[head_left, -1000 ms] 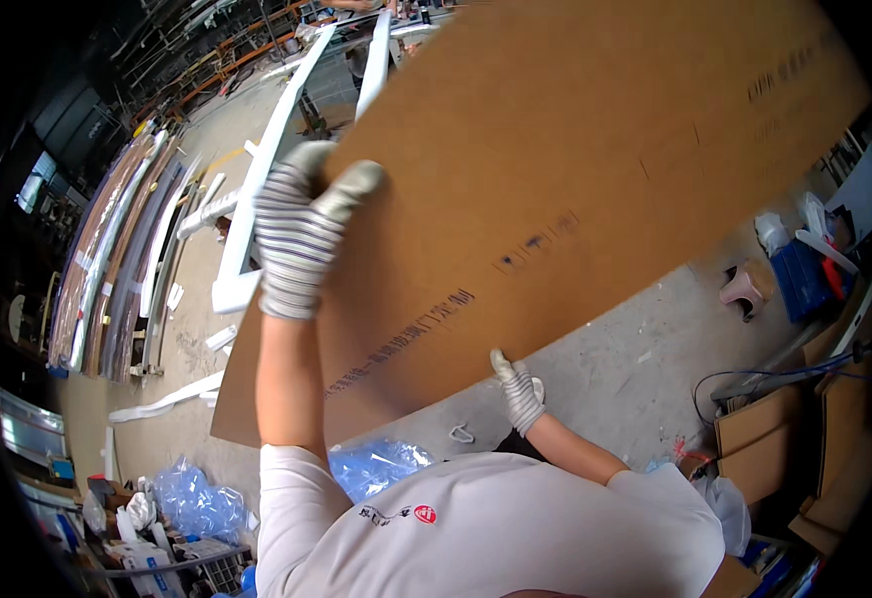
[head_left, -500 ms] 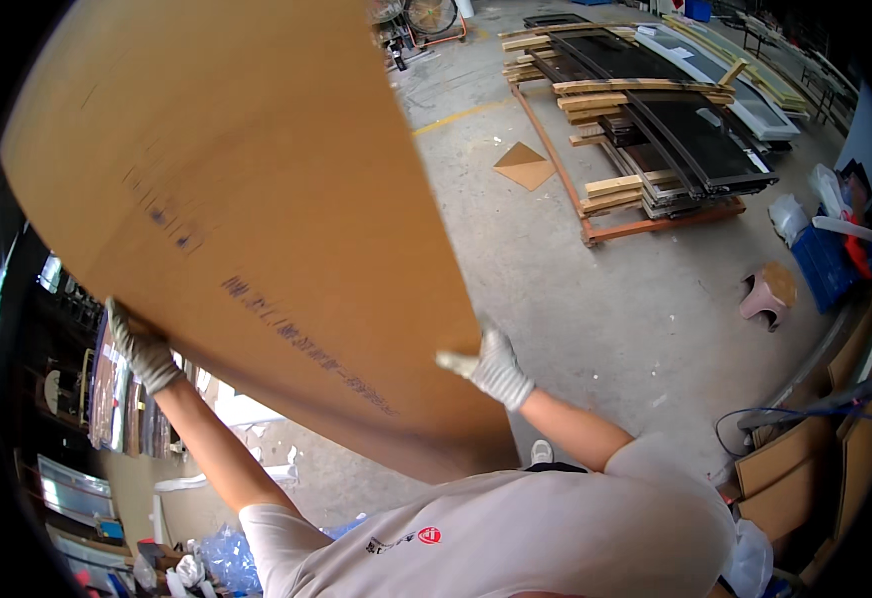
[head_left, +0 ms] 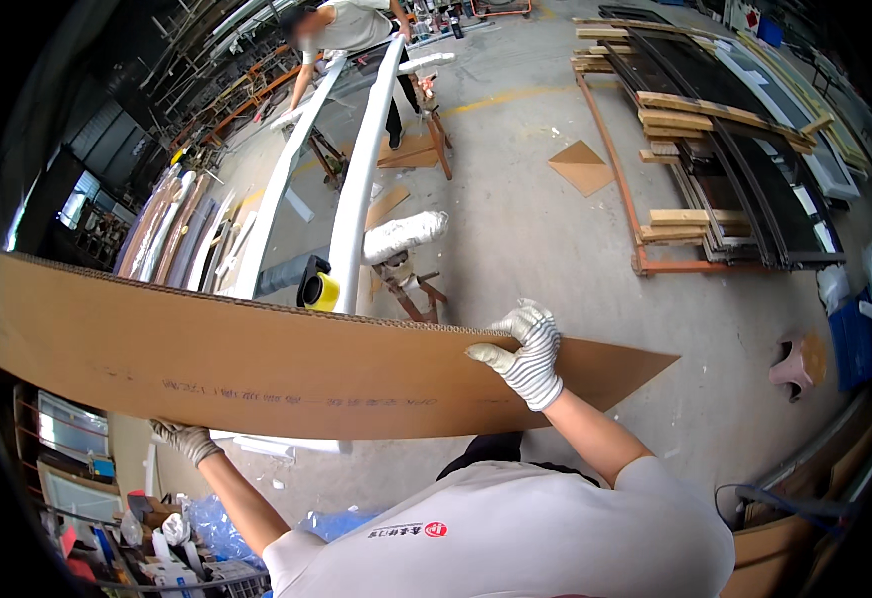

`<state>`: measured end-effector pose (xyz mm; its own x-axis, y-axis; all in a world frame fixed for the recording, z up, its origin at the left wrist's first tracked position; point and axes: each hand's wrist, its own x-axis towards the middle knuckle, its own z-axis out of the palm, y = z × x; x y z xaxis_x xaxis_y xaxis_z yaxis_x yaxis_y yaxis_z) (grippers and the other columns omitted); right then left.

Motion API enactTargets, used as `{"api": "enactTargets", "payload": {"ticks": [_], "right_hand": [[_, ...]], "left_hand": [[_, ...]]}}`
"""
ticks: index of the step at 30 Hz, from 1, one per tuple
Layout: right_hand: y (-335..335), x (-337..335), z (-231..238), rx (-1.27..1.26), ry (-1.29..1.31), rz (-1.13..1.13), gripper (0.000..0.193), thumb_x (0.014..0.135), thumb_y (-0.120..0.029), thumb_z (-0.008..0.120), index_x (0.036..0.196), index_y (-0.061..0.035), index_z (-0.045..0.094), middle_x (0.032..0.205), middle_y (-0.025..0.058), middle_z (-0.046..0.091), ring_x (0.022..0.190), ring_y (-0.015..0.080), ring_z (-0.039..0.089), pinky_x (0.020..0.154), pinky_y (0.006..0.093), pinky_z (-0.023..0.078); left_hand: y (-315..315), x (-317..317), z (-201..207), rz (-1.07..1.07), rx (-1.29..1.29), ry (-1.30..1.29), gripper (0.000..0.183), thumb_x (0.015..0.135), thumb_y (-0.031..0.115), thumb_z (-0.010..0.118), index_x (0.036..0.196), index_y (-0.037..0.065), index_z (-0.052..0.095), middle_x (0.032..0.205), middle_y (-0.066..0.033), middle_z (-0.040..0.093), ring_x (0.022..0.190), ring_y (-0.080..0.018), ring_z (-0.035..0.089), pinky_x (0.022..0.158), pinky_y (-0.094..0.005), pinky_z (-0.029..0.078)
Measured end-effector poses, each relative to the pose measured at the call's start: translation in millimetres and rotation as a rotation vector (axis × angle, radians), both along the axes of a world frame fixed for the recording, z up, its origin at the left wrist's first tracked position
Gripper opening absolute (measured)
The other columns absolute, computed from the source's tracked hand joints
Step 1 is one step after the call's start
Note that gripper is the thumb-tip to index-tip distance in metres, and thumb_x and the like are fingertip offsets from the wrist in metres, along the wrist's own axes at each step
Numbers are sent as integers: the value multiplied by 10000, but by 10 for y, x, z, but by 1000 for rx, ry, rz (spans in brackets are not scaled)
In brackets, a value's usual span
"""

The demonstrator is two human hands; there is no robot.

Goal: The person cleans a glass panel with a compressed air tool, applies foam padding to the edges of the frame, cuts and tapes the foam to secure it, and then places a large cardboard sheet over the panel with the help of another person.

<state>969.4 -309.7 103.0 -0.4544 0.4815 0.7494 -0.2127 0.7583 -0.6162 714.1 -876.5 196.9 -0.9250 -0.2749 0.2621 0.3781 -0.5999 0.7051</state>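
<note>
A large brown cardboard sheet spans the view in front of me, its corrugated edge facing up and dark printing on its face. My right hand, in a striped white glove, grips the upper edge toward the right, thumb on the near face and fingers over the top. At the lower left, my gloved left hand holds the sheet's bottom edge, its fingers partly hidden by the board. Beyond the sheet lies a long frame with white-wrapped rails. A yellow and black tape roll sits on it, its lower part close behind the cardboard.
Another person bends over the frame's far end. A padded trestle supports the frame. To the right stand stacked dark panels with wooden spacers and a pink stool. A cardboard piece lies on the floor.
The cardboard sheet has tipped down from standing tall to a low, foreshortened band, uncovering the frame and the other person. My right hand has moved onto its upper edge; my left hand has lowered.
</note>
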Motion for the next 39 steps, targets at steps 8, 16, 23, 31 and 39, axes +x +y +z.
{"api": "enactTargets", "payload": {"ticks": [8, 16, 23, 31, 39], "right_hand": [[695, -1407, 1230, 414, 112, 73, 385, 665, -509, 739, 610, -171, 563, 549, -14, 527, 545, 178, 535, 792, 390, 472], [1456, -2972, 1664, 613, 238, 175, 380, 672, -509, 724, 674, -148, 607, 551, -7, 535, 558, 174, 550, 846, 385, 481], [2394, -4183, 1742, 653, 398, 320, 394, 652, -514, 724, 636, -136, 612, 562, 3, 572, 567, 173, 578, 846, 387, 490], [3612, -5143, 1880, 645, 492, 421, 437, 533, -565, 771, 683, -198, 589, 549, -68, 490, 579, 132, 506, 928, 399, 426], [4294, -5986, 1816, 696, 466, 357, 409, 566, -556, 767, 716, -223, 583, 613, -85, 505, 652, 113, 528, 955, 416, 427]], "left_hand": [[1188, -543, -840, 163, 247, -387, 537, 804, 564, 479, 1155, 162, 539, 886, 11, 641, 925, -188, 568, 935, -527, 388], [1971, -1204, -1491, 222, 521, -521, 375, 697, 497, 657, 891, 176, 665, 866, 9, 653, 935, -189, 575, 879, -517, 456], [2640, -1639, -2067, -223, 465, -128, 513, 656, 454, 682, 1080, 173, 616, 1103, -24, 623, 1015, -246, 572, 918, -514, 438], [4607, -2222, -1127, 155, 680, -575, 782, 604, 607, 649, 1231, 163, 506, 1283, -82, 495, 1142, -315, 484, 938, -562, 414], [5143, -3421, -1207, 315, 674, -488, 997, 623, 744, 541, 1372, 134, 290, 1395, -126, 321, 1255, -343, 350, 1015, -570, 317]]}}
